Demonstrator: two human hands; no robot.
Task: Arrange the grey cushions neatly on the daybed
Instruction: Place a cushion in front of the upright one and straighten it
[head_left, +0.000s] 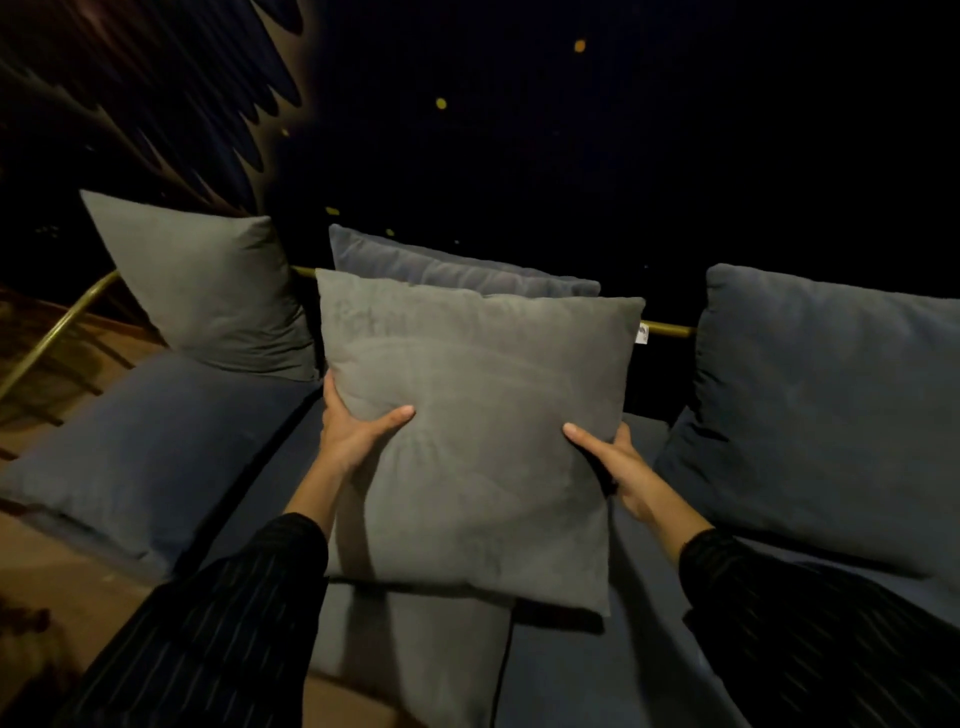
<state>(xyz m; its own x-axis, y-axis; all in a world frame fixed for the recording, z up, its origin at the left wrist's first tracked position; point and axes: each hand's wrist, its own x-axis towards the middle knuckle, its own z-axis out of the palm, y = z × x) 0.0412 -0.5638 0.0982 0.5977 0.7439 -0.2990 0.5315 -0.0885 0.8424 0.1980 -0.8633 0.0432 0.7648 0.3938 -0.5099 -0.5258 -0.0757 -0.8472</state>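
Head view puts both hands in front of me, each clamped on a side edge of the same grey cushion (472, 431). My left hand (358, 436) grips the left edge with the thumb laid across the front face and the fingers wrapped behind, out of sight. My right hand (610, 462) does the same on the right edge, thumb pointing inward over the fabric. Dark striped sleeves (239, 613) cover both forearms.

I see the cushion held upright between the hands, face toward me, its lower edge over the dark seat (561, 670) of the daybed; whether it touches the seat I cannot tell. A small white tag (642, 333) sticks out at its upper right corner.

Just behind the held cushion, beyond my hands, a bluish back cushion (447, 267) shows only its top strip. Up and to the left of my left hand a second grey cushion (208, 286) stands tilted against the brass rail (57, 332). Below it, left of my left forearm, lies a large blue pillow (140, 447). Right of my right hand another large blue cushion (821, 405) leans back. Past everything the background is dark with a few small orange lights (441, 103).
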